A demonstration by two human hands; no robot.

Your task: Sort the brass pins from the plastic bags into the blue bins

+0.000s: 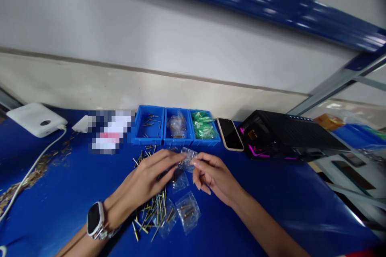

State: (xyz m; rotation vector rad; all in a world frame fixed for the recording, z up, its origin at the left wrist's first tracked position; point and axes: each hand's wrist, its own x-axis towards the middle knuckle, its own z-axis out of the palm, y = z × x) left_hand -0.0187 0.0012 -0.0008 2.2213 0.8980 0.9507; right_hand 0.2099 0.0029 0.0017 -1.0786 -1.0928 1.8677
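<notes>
My right hand [215,174] pinches the right edge of a small clear plastic bag [189,156] between thumb and forefinger, its other fingers curled loosely. From the left, my left hand [153,168] reaches over with fingers stretched out, the fingertips at the bag's left side and the thumb apart below them. Whether a small piece is under those fingers is hidden. Loose pop rivets [150,209] with thin metal stems lie in a pile beneath and beside my left hand. Closer to me rests another clear bag [188,212] with several brass-coloured rivets inside, partly beside further bags.
Three blue bins stand along the back: a left bin [137,128] with loose rivets, a middle bin [177,141] with clear bags, a right bin [206,141] with green packets. A phone [230,134] and a black computer case [286,134] are right; a white adapter [36,118] with cable is left.
</notes>
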